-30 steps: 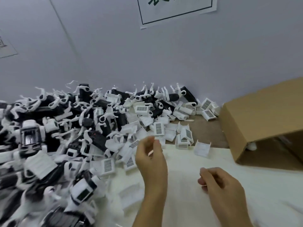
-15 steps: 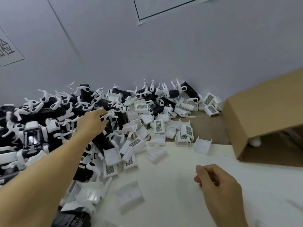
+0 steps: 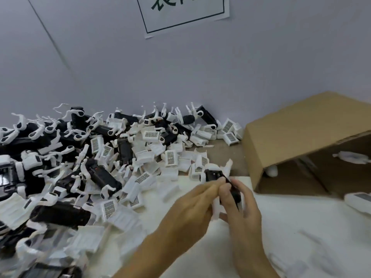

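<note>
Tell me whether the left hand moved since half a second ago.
Yes. The left hand swung right, off the pile toward the cardboard box, now gripping a black part.

The small part [image 3: 214,175] held by the left hand [image 3: 192,207] and the right hand [image 3: 244,207] is hard plastic: a black body with a light shine and a matt white shell. The pile [image 3: 84,169] at the left is of the same plastic, with slightly glossy black pieces and matt white ones. The box [image 3: 297,137] at the right is brown cardboard, matt and a little rough. The near table cover [image 3: 301,237] looks like soft white cloth with wrinkles. The far table strip [image 3: 222,156] is matt brown board. The wall [image 3: 200,77] is smooth and matt, and the sign [image 3: 184,15] on it is white paper.
</note>
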A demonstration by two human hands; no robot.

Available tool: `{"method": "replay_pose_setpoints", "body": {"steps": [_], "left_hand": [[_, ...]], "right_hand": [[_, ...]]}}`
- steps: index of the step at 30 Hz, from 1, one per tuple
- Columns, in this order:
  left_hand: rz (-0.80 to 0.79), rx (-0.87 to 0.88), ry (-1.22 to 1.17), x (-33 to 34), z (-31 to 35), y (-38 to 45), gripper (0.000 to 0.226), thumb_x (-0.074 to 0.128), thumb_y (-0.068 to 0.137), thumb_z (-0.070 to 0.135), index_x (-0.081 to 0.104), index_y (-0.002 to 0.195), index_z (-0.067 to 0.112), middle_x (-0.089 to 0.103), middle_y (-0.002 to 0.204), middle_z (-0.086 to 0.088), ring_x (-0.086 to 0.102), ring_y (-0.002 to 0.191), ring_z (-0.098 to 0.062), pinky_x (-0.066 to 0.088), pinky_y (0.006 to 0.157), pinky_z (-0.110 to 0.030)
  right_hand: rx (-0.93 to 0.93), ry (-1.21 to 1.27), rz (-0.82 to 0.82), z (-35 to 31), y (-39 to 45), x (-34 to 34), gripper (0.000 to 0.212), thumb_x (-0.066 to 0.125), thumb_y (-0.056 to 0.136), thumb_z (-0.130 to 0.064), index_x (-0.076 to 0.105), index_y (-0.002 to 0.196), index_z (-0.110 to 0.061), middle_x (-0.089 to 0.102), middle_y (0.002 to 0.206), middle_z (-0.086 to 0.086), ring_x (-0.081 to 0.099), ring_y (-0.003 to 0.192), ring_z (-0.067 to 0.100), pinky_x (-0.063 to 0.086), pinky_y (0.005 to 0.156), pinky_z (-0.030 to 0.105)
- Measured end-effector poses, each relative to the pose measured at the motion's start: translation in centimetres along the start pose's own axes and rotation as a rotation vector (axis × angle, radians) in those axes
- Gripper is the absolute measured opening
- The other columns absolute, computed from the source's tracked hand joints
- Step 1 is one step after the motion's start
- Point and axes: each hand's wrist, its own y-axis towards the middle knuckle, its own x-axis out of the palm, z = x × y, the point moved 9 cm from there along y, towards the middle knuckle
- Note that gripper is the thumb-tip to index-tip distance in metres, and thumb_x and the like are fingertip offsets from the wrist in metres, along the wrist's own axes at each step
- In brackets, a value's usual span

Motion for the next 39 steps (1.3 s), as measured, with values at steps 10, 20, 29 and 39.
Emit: {"method": "replay_pose_setpoints", "body": {"steps": [10,20,29,39], "left_hand": [[0.598,-1.336,-0.946,3.4,-5.2,-8.1,0.045,0.053,0.097,0.048,0.081,0.086,0.015,0.079,0.091,-0.006,0.074,0.085,-0.024,0.053,0.076,-0.035],[0.658,-1.307,-1.186,2.8,-6.9,-8.7,0.042,0.084,0.066,0.037,0.078,0.084,-0.001,0.074,0.091,-0.026,0.074,0.079,-0.035,0.061,0.067,-0.036],[0.837,-1.295,-1.440,4.3,-7.5,-9.0,0.084,0.098,0.044,0.026,0.040,0.103,0.019,0.069,0.086,-0.017,0.073,0.073,-0.030,0.062,0.064,-0.036],[0.636,-1.112,-1.469,4.0,-6.3,-6.9,0.056,0.092,0.065,0.024,0.071,0.116,0.037,0.074,0.118,-0.012,0.073,0.104,-0.032,0.061,0.080,-0.046]], "right_hand": [[0.026,0.070,-0.080,0.8,0.3,0.5,0.045,0.079,0.053,-0.054,0.073,0.091,-0.031,0.075,0.093,-0.001,0.073,0.088,0.019,0.058,0.068,0.027],[-0.138,-0.410,-0.205,0.5,-1.3,2.5,0.064,0.087,0.057,-0.063,0.064,0.111,-0.038,0.071,0.092,-0.023,0.064,0.085,-0.007,0.046,0.069,0.006],[-0.145,-0.385,-0.182,0.1,-1.4,2.6,0.069,0.076,0.055,-0.065,0.060,0.116,-0.037,0.070,0.106,-0.023,0.066,0.100,0.001,0.050,0.082,0.025],[-0.058,-0.475,-0.254,1.3,-1.0,2.7,0.085,0.074,0.061,-0.078,0.058,0.135,-0.038,0.065,0.129,-0.017,0.058,0.121,-0.003,0.046,0.106,0.027]]}}
